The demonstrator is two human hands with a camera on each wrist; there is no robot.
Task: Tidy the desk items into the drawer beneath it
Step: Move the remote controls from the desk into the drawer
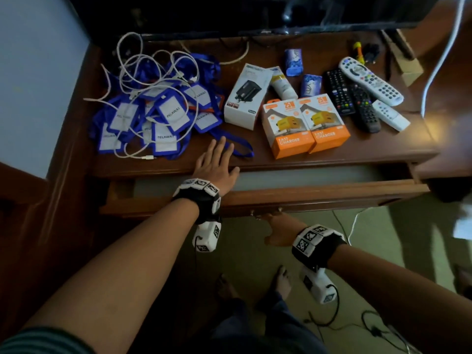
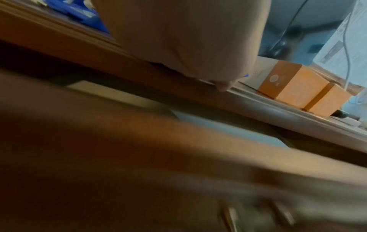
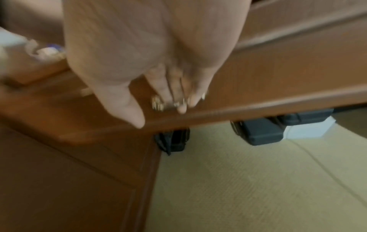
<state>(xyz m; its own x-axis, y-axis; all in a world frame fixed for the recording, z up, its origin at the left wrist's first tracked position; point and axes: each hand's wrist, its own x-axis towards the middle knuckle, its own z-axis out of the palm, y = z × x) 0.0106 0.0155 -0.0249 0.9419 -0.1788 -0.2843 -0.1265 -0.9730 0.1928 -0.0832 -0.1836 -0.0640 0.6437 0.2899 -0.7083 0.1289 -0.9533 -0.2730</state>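
The wooden drawer [image 1: 319, 198] under the desk [image 1: 370, 149] stands partly pulled out, its pale floor showing. My right hand [image 1: 274, 223] is below its front, fingers [image 3: 179, 94] curled round the metal handle [image 3: 157, 104]. My left hand [image 1: 217, 159] lies flat and open on the desk's front edge, touching a blue lanyard strap. On the desk lie a heap of blue badge holders [image 1: 158, 113] tangled with a white cable [image 1: 153, 72], a white charger box [image 1: 246, 95], two orange charger boxes [image 1: 286, 129] [image 2: 294, 84], a tube [image 1: 283, 84], two blue packets [image 1: 293, 61] and several remotes [image 1: 357, 95].
A dark TV screen [image 1: 255, 14] stands along the back of the desk. A white cord [image 1: 441, 54] hangs at the right. Cables trail over the floor [image 1: 370, 325] by my bare feet. Dark cases [image 3: 262, 131] sit on the floor under the desk.
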